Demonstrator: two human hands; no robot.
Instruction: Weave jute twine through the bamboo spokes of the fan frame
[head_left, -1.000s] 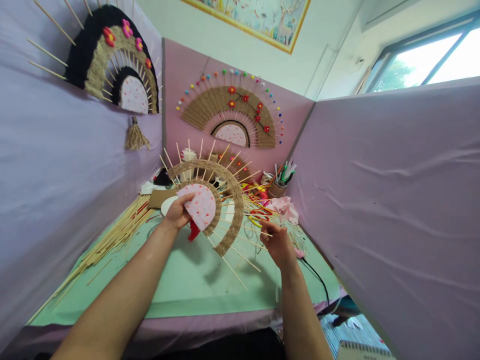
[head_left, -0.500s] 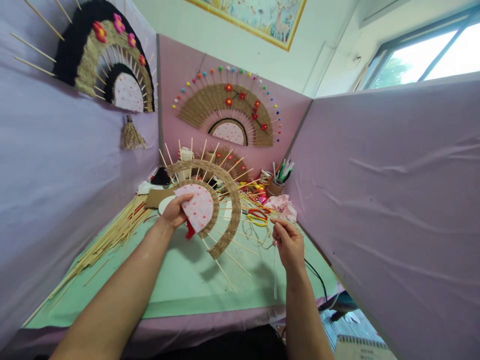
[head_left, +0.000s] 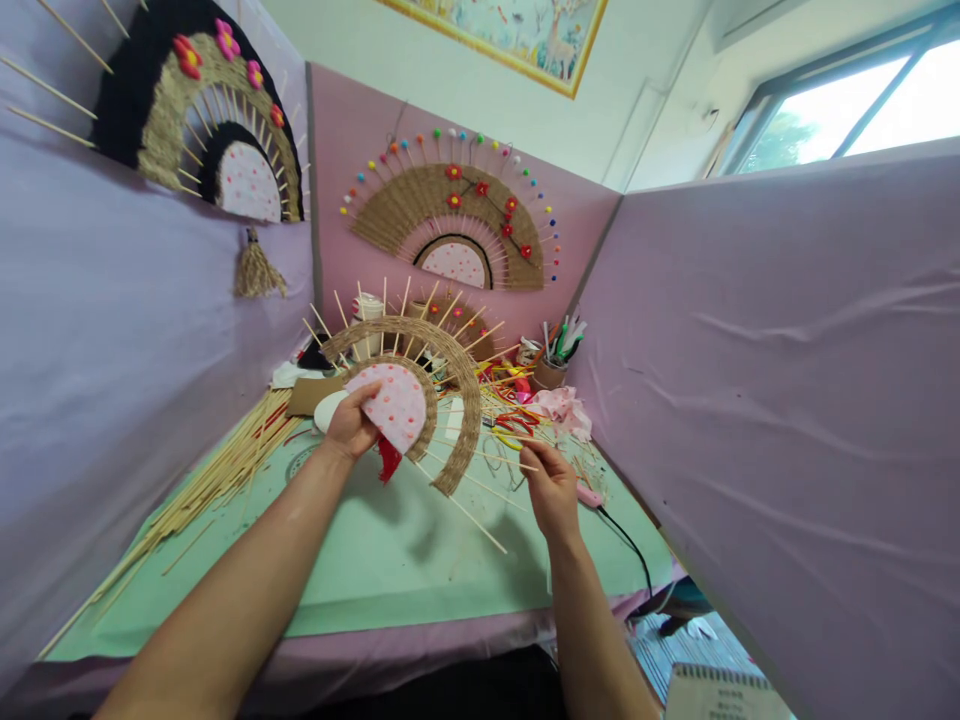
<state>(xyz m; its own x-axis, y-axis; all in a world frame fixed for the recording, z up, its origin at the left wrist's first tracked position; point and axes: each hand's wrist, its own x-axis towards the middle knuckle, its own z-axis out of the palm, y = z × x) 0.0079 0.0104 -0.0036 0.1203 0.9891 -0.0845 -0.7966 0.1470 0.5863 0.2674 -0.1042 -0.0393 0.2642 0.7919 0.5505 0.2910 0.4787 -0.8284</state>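
Note:
My left hand (head_left: 354, 422) grips a half-round woven fan (head_left: 466, 400) by its pink dotted centre (head_left: 401, 405), thumb on the front. Thin wooden sticks radiate from that centre through two brown woven bands and stick out past the outer one. Below the centre shows a piece of red material (head_left: 388, 460). My right hand (head_left: 551, 485) is at the right side of the fan, close to the tips of its sticks. Its thumb and fingers are pinched together; what lies between them is too small to make out.
Long loose sticks (head_left: 217, 470) lie at the left of the green table (head_left: 360, 600). Red-handled pliers (head_left: 517, 420), pink cloth (head_left: 566, 412), a pink corded tool (head_left: 589, 495) and a pen cup (head_left: 550, 373) are at the right. Finished fans (head_left: 390, 215) hang on the partitions.
My right hand has moved left and closer to the fan's sticks. The fan has turned slightly anticlockwise in my left hand. The pink corded tool has come into sight behind my right hand.

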